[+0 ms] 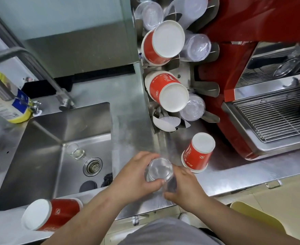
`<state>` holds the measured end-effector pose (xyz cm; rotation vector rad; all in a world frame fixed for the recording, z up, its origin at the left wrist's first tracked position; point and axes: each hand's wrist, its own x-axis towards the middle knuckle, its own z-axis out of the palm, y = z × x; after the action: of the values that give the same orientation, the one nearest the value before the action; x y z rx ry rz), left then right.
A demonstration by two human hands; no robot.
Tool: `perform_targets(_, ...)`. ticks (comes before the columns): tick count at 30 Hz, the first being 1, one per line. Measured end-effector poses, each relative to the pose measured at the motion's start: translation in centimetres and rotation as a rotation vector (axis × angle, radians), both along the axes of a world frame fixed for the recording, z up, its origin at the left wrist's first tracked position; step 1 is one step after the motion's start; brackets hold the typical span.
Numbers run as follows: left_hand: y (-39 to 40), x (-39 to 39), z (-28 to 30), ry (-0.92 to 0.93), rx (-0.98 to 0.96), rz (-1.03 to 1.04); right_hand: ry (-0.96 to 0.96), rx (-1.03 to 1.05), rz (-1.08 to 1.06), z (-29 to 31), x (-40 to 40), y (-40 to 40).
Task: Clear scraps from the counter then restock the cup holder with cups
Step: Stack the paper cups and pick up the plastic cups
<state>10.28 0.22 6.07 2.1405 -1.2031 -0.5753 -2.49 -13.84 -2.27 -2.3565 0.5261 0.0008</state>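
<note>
Both my hands hold a stack of clear plastic cups [159, 169] bottom-up over the steel counter [128, 121]. My left hand [136, 174] grips its upper part, fingers wrapped round the rim of the base. My right hand [184, 186] grips the lower part of the stack. The metal cup holder [204, 89] stands behind, holding red paper cup stacks [165, 43] [168, 91] and clear cup stacks [197, 47] [192, 107]. A stack of red paper cups [198, 152] stands upside down on the counter beside the holder. Another red stack [52, 213] lies near the front left edge.
A sink [45, 147] lies to the left with a small glass [75, 151] and a drain in it, under a steel tap [7, 55]. A yellow bottle [6, 101] stands at far left. A red coffee machine [251, 23] with a wire drip tray [276, 115] fills the right.
</note>
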Motion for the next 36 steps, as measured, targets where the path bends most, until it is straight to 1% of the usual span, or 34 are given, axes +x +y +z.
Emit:
perform_targets(4, -0.1, 0.1, 0.0, -0.041, 0.025, -0.040, 0.000, 0.015, 0.011, 0.2, 0.1, 0.1)
perform_targets(11, 0.0, 0.0, 0.4, -0.149, 0.064, -0.120, 0.072, 0.027, 0.026, 1.1, 0.0, -0.5)
perform_targets(16, -1.5, 1.1, 2.3, -0.205, 0.097, -0.258, 0.129, 0.030, 0.074, 3.6, -0.6, -1.7)
perform_targets(19, -3.3, 1.7, 3.8, -0.232, 0.100, -0.318, 0.170, -0.031, 0.102, 6.0, -1.3, -2.8)
perform_targets(24, -7.6, 1.2, 5.3, -0.249, 0.113, -0.421, 0.278, -0.068, -0.025, 8.8, -3.7, -5.6)
perform_targets(27, -10.3, 0.6, 5.1, -0.215, 0.129, -0.418, 0.332, -0.075, -0.083, 8.9, -5.1, -7.3)
perform_targets(29, -11.9, 0.1, 4.8, -0.219, 0.171, -0.413, 0.303, -0.053, -0.124, 8.6, -5.7, -8.0)
perform_targets(32, -13.6, -0.6, 4.2, -0.236, 0.238, -0.414, 0.162, 0.043, -0.198, 6.7, -5.5, -8.5)
perform_targets(34, -14.1, -1.0, 3.6, -0.242, 0.256, -0.406, 0.084, 0.086, -0.233, 4.9, -5.2, -8.7)
perform_targets(36, -14.3, -1.3, 2.9, -0.239, 0.256, -0.393, 0.059, 0.104, -0.253, 3.8, -4.8, -8.8)
